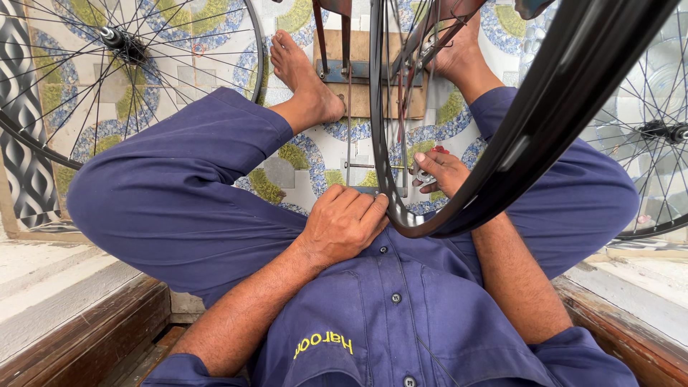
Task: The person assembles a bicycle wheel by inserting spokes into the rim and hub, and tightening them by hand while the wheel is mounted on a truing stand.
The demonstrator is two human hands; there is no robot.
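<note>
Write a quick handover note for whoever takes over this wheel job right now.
Left hand: closed on the black rim, holding it near the lap.
Right hand: holds a small metal tool at the spokes, inside the rim.
The rim stands in a wooden stand between the bare feet.
Two spoked wheels lie at the sides.
Done or left: cannot be told from this view.

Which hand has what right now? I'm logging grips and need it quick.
Left hand: closed on the black wheel rim.
Right hand: closed on a small silver tool with a red handle.
</note>
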